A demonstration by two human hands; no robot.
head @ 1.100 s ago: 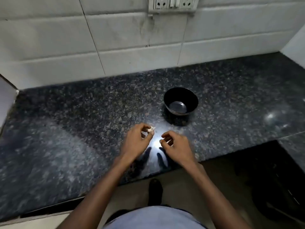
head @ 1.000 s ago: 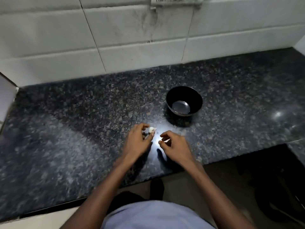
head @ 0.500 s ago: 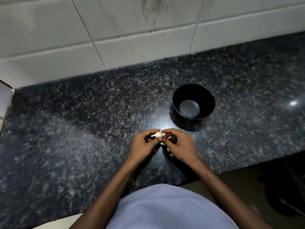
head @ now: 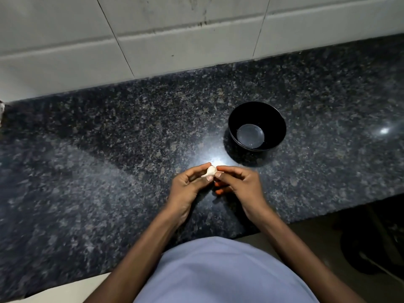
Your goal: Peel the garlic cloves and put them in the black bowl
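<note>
A small pale garlic clove (head: 211,171) is held just above the dark granite counter (head: 109,149), near its front edge. My left hand (head: 188,186) pinches the clove between thumb and fingers. My right hand (head: 239,185) meets it from the right, thumb and forefinger tips pinching the clove's right end. The black bowl (head: 277,119) stands on the counter behind and to the right of my hands, with nothing visible inside it.
A white tiled wall (head: 175,36) runs along the back of the counter. The counter's front edge drops to a dark floor at the lower right. A bright light reflection lies on the granite just behind my hands.
My hands were apart, the left alone holding the clove. The right hand has come in and now pinches the clove too. The camera has tilted down and closer.
</note>
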